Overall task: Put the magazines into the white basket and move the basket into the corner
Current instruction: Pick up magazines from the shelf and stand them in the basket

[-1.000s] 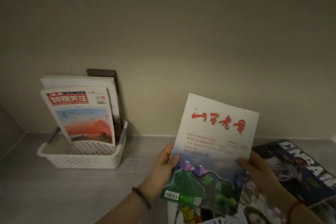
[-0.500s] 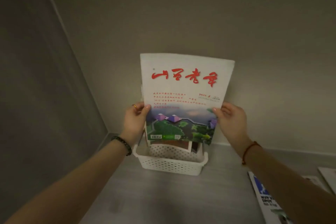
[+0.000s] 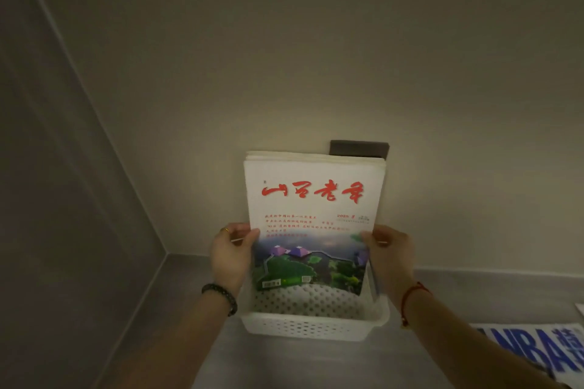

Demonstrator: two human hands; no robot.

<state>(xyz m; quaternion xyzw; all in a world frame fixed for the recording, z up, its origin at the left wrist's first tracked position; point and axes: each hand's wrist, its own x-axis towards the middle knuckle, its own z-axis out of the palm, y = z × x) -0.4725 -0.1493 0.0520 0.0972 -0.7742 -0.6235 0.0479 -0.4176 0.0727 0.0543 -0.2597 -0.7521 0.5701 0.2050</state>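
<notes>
A white magazine with red brush lettering and a green landscape picture stands upright, its lower edge down inside the white perforated basket. My left hand pinches its left edge and my right hand pinches its right edge. Behind it more magazines lean against the wall, only their top edges showing. The basket sits on the grey surface by the back wall, a little to the right of the corner.
A dark panel sticks up behind the stack. A blue and white NBA magazine lies flat at the lower right. The side wall meets the back wall at the corner left of the basket.
Both hands have lowered the red-lettered magazine from above the basket down into it, in front of the other magazines. The view has closed in on the basket.
</notes>
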